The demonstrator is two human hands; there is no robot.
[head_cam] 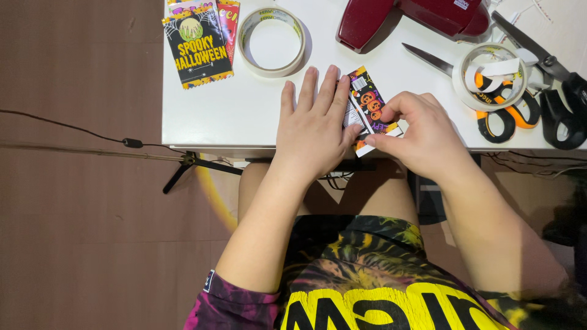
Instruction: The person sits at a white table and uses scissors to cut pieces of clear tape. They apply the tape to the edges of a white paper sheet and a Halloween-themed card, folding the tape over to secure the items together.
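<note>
A small black and orange printed packet (367, 101) lies near the front edge of the white table (244, 113). My left hand (312, 125) rests flat on the table with its fingers pressing the packet's left side. My right hand (422, 131) pinches the packet's lower right edge between thumb and fingers, where a white strip shows. Most of the packet's lower half is hidden under the two hands.
A stack of similar packets (199, 46) lies at the back left beside a roll of white tape (272, 40). A dark red tool (416, 18) sits at the back. Another tape roll (489, 76), orange-handled scissors (504, 116) and black scissors (562, 104) lie right. A cable (79, 131) crosses the floor.
</note>
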